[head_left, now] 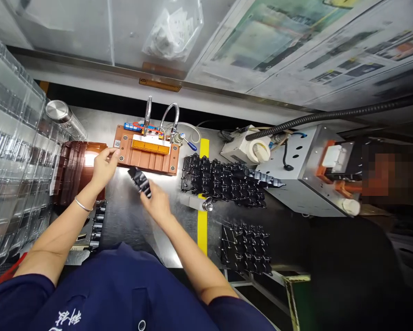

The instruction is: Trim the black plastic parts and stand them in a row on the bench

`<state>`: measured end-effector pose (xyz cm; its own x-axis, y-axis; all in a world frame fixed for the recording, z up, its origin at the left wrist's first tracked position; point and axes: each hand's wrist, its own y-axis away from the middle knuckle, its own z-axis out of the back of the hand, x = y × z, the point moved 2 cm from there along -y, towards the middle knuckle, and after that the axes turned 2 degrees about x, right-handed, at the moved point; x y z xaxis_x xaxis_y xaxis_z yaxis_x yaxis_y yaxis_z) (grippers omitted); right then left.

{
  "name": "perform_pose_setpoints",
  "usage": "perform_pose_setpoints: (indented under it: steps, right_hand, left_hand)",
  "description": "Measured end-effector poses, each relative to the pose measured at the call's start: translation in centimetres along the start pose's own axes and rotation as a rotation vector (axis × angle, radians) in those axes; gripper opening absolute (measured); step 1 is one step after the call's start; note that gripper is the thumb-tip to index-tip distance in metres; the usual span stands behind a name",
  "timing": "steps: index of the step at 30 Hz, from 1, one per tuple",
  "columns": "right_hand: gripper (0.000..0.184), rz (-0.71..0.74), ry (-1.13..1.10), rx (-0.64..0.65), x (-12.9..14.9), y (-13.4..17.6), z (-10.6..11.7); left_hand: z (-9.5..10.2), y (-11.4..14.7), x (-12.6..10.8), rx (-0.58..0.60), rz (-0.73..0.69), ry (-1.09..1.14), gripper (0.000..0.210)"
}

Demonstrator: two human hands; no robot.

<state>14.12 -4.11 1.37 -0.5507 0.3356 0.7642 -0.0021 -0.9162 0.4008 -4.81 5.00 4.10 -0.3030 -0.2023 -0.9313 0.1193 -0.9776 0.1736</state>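
Note:
My right hand (pixel 157 201) grips one end of a black ribbed plastic part (pixel 140 180), held tilted over the steel bench in front of a brown fixture block (pixel 144 163). On that block lies an orange strip (pixel 150 146) along a white bar, with two bent metal hoses (pixel 147 115) reaching down behind it. My left hand (pixel 105 168) is at the block's left edge, its thumb and fingertips drawn together. Whatever may be between those fingertips is too small to make out. A silver bracelet circles the left wrist.
Black ribbed parts stand in rows (pixel 223 179) right of the fixture, with a second group (pixel 246 248) nearer me. A small clear bottle (pixel 194 202) lies by the yellow tape (pixel 202 234). Left are clear trays (pixel 16 151), a brown tray (pixel 77 158) and a flask (pixel 65 119). A machine (pixel 292 170) stands right.

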Motion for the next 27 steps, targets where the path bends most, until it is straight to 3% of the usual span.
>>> perform_pose_setpoints:
  steps: [2, 5, 8, 10, 13, 19, 22, 27]
  right_hand:
    - [0.049, 0.148, 0.226, -0.077, 1.4, -3.1, 1.7]
    - [0.041, 0.347, 0.528, -0.122, 2.1, -6.6, 1.4]
    - [0.037, 0.463, 0.531, -0.139, 0.9, -7.9, 0.3]
    - [0.035, 0.517, 0.5, -0.133, -0.4, -8.0, 0.8]
    - [0.032, 0.52, 0.478, -0.153, -2.2, -9.1, 4.2]
    - [0.024, 0.222, 0.338, -0.4, -4.7, -14.4, 13.7]
    - [0.009, 0.186, 0.311, -0.384, -5.4, -16.7, 15.7]
    - [0.017, 0.195, 0.224, -0.335, -5.7, -19.1, 17.7]
  left_hand:
    - [-1.3, 0.8, -0.5, 0.032, -0.131, -0.049, 0.02]
    - [-4.1, 1.1, -0.3, 0.207, -0.446, -0.407, 0.024]
    - [-6.2, 0.0, 1.3, 0.306, -0.649, -0.766, 0.025]
    - [-6.8, -1.3, 2.4, 0.319, -0.654, -0.801, 0.024]
    - [-7.3, -3.5, 3.3, 0.336, -0.674, -0.84, 0.028]
    - [-8.4, -5.0, 4.4, 0.35, -0.672, -0.851, 0.039]
    - [-8.7, -4.7, 5.2, 0.34, -0.658, -0.837, 0.041]
    - [-8.8, -4.6, 5.6, 0.325, -0.625, -0.792, 0.04]
